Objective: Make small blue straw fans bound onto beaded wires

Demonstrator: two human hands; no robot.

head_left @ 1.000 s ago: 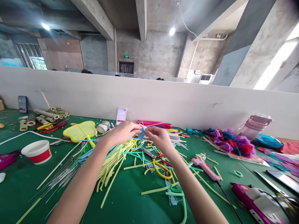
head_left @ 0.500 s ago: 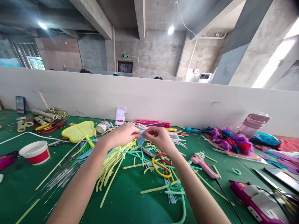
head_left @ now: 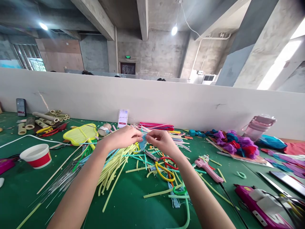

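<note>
Between my two hands is a small piece of light blue, thin crepe-like material [head_left: 142, 143], held above the middle of the table. My left hand [head_left: 125, 136] pinches its left side with thumb and forefinger. My right hand [head_left: 160, 140] pinches the right side, fingers bent. Just below lie scissors with red and yellow handles [head_left: 164, 171], their blades pointing up toward the blue piece. A heap of pale yellow fuzzy stems [head_left: 111, 171] spreads under my left wrist. Teal stems [head_left: 133, 156] lie beneath my hands.
Left are a paper cup [head_left: 35, 156], a yellow fly-swatter-shaped piece [head_left: 82, 134], thin wires [head_left: 64, 178] and bamboo tubes [head_left: 47, 119]. Right are a pink glue gun [head_left: 208, 170], purple and red crumpled pieces [head_left: 238, 144], a bottle [head_left: 258, 127] and a power strip [head_left: 262, 206]. A phone [head_left: 123, 118] leans on the partition.
My fingers have shifted slightly on the blue piece, and it looks a little more bunched. The things on the table have stayed in place.
</note>
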